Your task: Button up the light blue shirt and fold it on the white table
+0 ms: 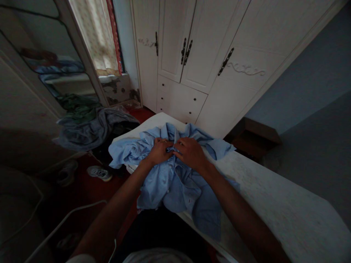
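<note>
A crumpled light-blue button shirt (156, 182) lies spread over a pale ironing board. Both hands meet at its middle. My left hand (160, 151) has its fingers closed on the shirt fabric, a ring showing on one finger. Close beside it, my right hand (189, 151) pinches the same part of the shirt, thumb and fingers together. Small buttons show along the front strip below the hands. One part of the shirt bunches to the left, another hangs over the near edge. What lies right between the fingertips is hard to make out.
The ironing board (274, 197) stretches to the right. A white wardrobe (178, 44) stands behind it. At left, grey and green clothes (85, 126) are heaped below a mirror (55, 40). A shoe (99, 173) and a white cord (68, 215) are at lower left. A brown box-like piece (255, 135) stands right.
</note>
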Demonstrator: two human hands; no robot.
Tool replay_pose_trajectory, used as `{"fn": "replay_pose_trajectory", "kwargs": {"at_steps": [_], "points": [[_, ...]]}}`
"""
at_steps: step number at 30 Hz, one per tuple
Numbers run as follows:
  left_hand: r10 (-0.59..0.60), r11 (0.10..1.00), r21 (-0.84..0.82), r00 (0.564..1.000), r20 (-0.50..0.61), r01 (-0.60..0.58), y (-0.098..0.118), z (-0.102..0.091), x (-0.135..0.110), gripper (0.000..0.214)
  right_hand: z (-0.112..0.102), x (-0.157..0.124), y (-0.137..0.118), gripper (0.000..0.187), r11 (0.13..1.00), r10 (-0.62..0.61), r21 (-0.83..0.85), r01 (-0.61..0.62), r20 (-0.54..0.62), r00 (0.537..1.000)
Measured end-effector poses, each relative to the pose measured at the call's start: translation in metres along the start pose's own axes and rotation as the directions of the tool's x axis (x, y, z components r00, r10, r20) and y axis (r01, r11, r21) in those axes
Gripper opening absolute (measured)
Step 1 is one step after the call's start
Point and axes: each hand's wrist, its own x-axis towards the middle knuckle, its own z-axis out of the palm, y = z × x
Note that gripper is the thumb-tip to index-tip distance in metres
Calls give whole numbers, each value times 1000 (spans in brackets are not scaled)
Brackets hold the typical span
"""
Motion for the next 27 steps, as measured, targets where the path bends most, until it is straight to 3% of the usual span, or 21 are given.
{"fn": "replay_pose_trajectory", "kwargs": {"at_steps": [4, 9, 16, 27], "points": [[2, 1000, 6, 1000, -29, -2, 1, 1, -2, 16, 1, 4, 1, 14, 993, -33, -114, 34, 8, 999], [26, 1000, 13, 997, -78, -25, 5, 1, -5, 16, 8, 5, 3, 18, 988, 106, -110, -104, 11, 994], [62, 997, 43, 996, -61, -60, 6, 0, -7, 19, 13, 5, 2, 21, 979, 204, 15, -205, 54, 977], [47, 974, 219, 998, 48, -57, 9, -2, -6, 23, 21, 14, -4, 28, 958, 284, -113, -264, 220, 933]]}}
